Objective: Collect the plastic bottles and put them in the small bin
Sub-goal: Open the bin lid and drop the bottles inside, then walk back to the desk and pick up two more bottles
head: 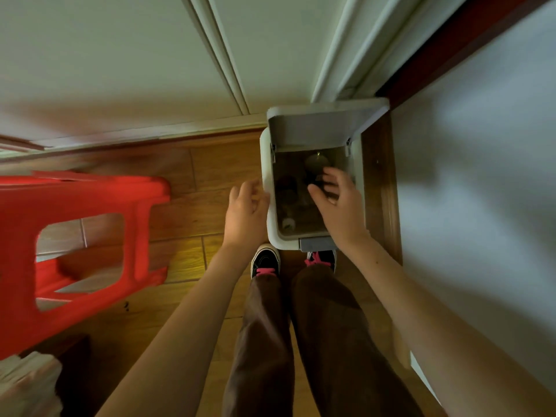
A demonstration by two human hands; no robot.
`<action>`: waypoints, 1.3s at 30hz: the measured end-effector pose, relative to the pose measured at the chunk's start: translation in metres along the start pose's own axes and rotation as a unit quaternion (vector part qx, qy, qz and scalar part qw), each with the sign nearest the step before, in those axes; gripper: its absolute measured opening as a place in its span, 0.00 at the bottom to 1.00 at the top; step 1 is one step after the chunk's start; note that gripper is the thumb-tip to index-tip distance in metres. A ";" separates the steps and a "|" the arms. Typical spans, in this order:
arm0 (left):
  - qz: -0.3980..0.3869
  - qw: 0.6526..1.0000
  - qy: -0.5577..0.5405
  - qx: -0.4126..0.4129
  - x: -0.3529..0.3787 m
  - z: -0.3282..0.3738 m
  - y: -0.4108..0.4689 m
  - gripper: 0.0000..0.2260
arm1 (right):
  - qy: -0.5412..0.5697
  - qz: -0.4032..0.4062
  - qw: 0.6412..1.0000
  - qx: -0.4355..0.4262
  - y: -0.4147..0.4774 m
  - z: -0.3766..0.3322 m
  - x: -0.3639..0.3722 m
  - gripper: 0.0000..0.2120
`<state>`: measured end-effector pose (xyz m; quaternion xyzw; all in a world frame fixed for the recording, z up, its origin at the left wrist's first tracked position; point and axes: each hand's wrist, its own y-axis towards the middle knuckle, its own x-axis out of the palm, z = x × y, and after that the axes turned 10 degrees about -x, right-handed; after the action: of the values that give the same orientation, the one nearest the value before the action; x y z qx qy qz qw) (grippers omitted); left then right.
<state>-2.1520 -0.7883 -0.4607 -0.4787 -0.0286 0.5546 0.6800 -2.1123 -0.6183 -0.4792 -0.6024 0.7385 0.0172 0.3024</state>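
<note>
The small white pedal bin (272,227) stands on the floor straight below me, its lid (319,126) flipped up against the wall. Clear plastic bottles (293,203) lie in its dark inside; a white cap shows near the front corner. My right hand (341,206) hovers over the opening with fingers spread and nothing in it. Just left of the rim, my left hand (245,215) hangs with loosely curled fingers, holding nothing. My right shoe (320,260) is at the grey pedal (317,243).
A red plastic stool (78,236) stands on the wooden floor to the left. A white door and frame (150,55) rise behind the bin, and a white wall (481,176) with dark skirting runs along the right. Pale stacked things (27,383) sit bottom left.
</note>
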 end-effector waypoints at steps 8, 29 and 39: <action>-0.014 0.997 0.017 0.069 -0.134 0.139 -0.193 0.07 | 0.007 -0.019 1.000 -0.019 -0.110 -0.202 -0.157 0.18; -0.082 0.993 0.048 0.076 -0.207 0.192 -0.413 0.11 | 0.036 0.087 0.995 0.021 -0.317 -0.293 -0.305 0.06; -0.225 0.938 0.121 0.233 -0.208 0.273 -0.382 0.07 | 0.117 0.329 0.934 0.079 -0.365 -0.317 -0.301 0.09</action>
<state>-2.1097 -0.7534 0.0496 -0.3515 0.0770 0.3161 0.8778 -1.8916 -0.5769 0.0439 -0.2974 0.9245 -0.0132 0.2382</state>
